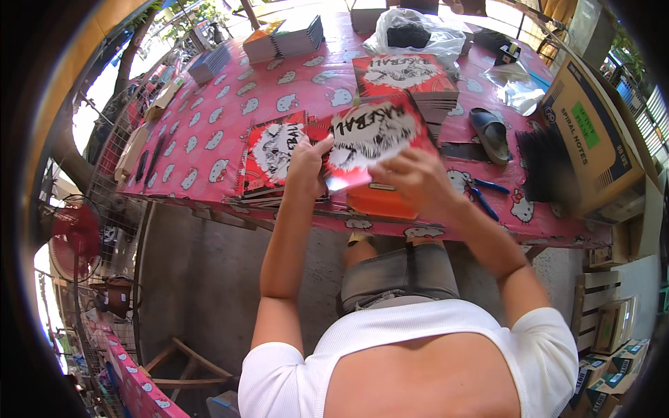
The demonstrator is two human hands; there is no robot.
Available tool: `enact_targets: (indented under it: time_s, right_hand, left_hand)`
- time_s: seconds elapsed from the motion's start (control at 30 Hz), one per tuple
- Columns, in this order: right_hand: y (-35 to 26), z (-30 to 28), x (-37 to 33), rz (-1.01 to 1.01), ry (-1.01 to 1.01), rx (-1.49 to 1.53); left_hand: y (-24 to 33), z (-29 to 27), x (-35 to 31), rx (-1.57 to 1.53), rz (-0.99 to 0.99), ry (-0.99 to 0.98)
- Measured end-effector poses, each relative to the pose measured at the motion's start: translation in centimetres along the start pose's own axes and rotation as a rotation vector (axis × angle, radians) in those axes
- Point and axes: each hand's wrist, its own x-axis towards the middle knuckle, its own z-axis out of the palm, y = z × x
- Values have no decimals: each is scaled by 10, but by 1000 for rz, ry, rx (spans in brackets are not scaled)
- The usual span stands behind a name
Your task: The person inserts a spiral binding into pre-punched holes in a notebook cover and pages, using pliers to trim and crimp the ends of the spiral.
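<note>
A spiral notebook with a red cover and a black-and-white animal drawing (380, 129) is held tilted above the table's near side. My left hand (309, 166) grips it by its left edge, thumb on the cover. Somewhat blurred, my right hand (414, 177) is at the lower edge of the cover with its fingers curled together; what they pinch is hidden. Beside my left hand lies a small stack of matching notebooks (268, 157). Just beyond the held notebook stands a taller stack of them (404, 73). An orange tray-like item (383, 203) sits below my right hand.
Blue-handled pliers (486, 198), a dark slipper (491, 136) and a bundle of black coils (543, 167) lie to the right, before a cardboard box (592, 139). More book stacks (286, 42) and a plastic bag (418, 31) stand at the back of the pink table (209, 115).
</note>
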Motion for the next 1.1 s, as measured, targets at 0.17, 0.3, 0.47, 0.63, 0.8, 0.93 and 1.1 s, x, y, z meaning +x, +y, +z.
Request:
enact_targets:
  time_s: [0.17,0.3,0.47,0.63,0.8,0.93,1.1]
  right_hand:
    - [9,-37,-42,614,596,-35]
    - [16,-39,-64,753,477,568]
    - [18,-7,-86,710,447,357]
    - [11,22,-115,763,218,426]
    - [-21,34,-105,794,579,329]
    - [83,-37,-128,1059,298,179]
    - [231,-66,-210,1401,-185,-610]
  left_hand:
    - [13,40,-49,173,581,-144]
    - [22,61,-48,426,884,-167]
    - [5,45,-29,498,714,-106]
    - [-52,28,-23,368,647,71]
    - [-93,31,-30,278,549,168]
    - [-68,21,-40,183,637,215]
    - [-52,84,-57,723,1066,229]
